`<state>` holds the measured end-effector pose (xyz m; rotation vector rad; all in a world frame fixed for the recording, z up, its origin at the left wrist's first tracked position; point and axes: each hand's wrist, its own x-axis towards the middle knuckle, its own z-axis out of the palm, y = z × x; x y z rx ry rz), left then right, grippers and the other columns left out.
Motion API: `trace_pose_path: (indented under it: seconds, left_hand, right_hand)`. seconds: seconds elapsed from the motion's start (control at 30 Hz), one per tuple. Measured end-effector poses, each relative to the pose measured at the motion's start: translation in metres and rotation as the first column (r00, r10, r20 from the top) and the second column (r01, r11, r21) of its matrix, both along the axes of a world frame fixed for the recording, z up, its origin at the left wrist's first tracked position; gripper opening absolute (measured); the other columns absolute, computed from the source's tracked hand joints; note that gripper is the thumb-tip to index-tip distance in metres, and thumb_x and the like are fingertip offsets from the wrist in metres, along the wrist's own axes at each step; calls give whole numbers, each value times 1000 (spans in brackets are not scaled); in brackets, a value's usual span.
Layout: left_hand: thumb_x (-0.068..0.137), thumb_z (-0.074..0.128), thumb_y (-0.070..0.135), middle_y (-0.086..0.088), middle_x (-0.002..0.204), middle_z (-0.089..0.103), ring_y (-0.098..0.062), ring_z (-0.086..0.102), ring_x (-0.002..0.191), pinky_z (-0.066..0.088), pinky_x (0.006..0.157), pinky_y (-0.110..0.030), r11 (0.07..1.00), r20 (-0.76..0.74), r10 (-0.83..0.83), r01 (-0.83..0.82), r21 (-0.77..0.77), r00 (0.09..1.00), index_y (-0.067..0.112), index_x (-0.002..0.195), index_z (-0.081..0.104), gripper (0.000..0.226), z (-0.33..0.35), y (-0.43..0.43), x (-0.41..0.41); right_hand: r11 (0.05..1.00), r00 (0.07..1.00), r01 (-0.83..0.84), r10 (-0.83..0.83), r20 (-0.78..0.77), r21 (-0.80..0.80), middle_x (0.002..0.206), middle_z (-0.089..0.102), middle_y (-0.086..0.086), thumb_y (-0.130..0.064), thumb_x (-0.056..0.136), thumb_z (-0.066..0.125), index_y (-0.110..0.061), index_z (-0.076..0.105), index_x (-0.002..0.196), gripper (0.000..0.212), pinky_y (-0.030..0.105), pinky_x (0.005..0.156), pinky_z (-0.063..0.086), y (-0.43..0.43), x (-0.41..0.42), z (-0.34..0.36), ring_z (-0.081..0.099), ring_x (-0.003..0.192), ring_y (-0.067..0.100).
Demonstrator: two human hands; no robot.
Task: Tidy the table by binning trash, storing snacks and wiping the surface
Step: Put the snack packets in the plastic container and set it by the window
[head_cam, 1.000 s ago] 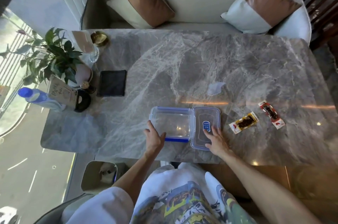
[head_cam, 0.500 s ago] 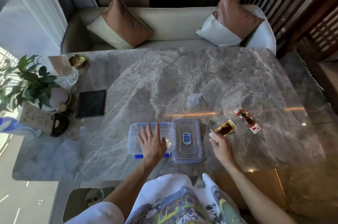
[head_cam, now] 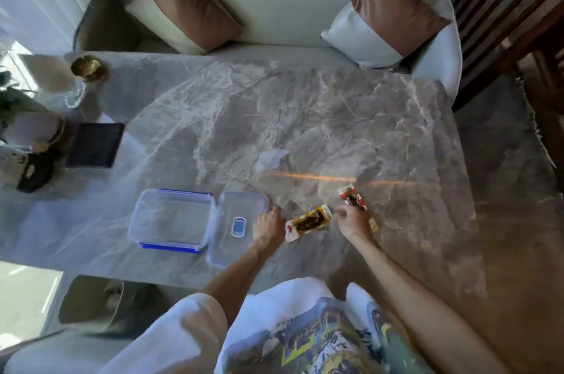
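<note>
Two hands work near the table's (head_cam: pixel 305 117) front edge. The right hand (head_cam: pixel 354 222) is curled over the near end of the red snack (head_cam: pixel 351 196), fingers bunched on it, though blur hides whether it truly pinches the packet. The left hand (head_cam: pixel 268 225) lies loosely curled on the marble between the lid (head_cam: pixel 236 221) and the yellow snack (head_cam: pixel 308 222), touching the packet's left end but holding nothing. The open box (head_cam: pixel 171 219) (clear, with blue clips) sits just left of its lid, empty. A scrap of clear wrapper (head_cam: pixel 270 158) lies toward the table's middle. A dark cloth (head_cam: pixel 94 144) rests by the left edge. A bin (head_cam: pixel 91 303) stands below the front-left corner.
</note>
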<state>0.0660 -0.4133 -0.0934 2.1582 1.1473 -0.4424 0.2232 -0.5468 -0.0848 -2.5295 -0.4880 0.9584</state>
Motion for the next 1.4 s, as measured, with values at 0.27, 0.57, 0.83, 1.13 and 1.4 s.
trace_pose_path:
  seconds: [0.27,0.57,0.83,1.13,1.4]
  left_hand:
    - [96,49,21,-29,126,52,-45,56,114,49,93,-46,874,-103,453,-464,-144,886,-2,125,45,37,-20,-41,25]
    - [88,67,12,-24,127,48,-33,58,109,57,85,-48,372,-25,905,-820,-435,424,1,124,46,43,-22,-51,43]
    - [91,60,2,-4,68,48,-12,46,61,42,56,-25,520,-62,735,-620,-588,675,10,78,56,16,-12,-45,110]
    - [93,58,23,-19,138,39,-38,37,129,29,109,-40,977,-82,134,-146,-155,988,12,140,40,52,-20,-67,196]
    - [92,60,22,-3,154,26,-32,30,135,41,103,-51,860,-23,-511,511,-4,860,30,149,29,66,-35,-55,230]
  right_hand:
    - [999,977,-26,16,-213,-45,108,71,19,-4,90,53,-6,71,94,18,27,69,38,5,17,-11,64,104,30]
    - [990,947,86,-46,-318,114,90,57,12,-5,86,67,0,59,94,13,28,77,37,-8,35,-24,53,85,20]
    - [807,699,569,-370,-612,162,70,60,7,3,89,61,-15,48,77,25,15,40,41,-60,59,-24,57,44,4]
    - [407,204,902,-694,-691,-143,93,62,10,-5,98,50,-9,53,112,15,27,68,52,-96,59,-54,59,70,15]
    - [290,85,936,-736,-672,-200,125,61,28,-6,100,47,3,47,127,29,34,86,56,-97,56,-59,63,114,34]
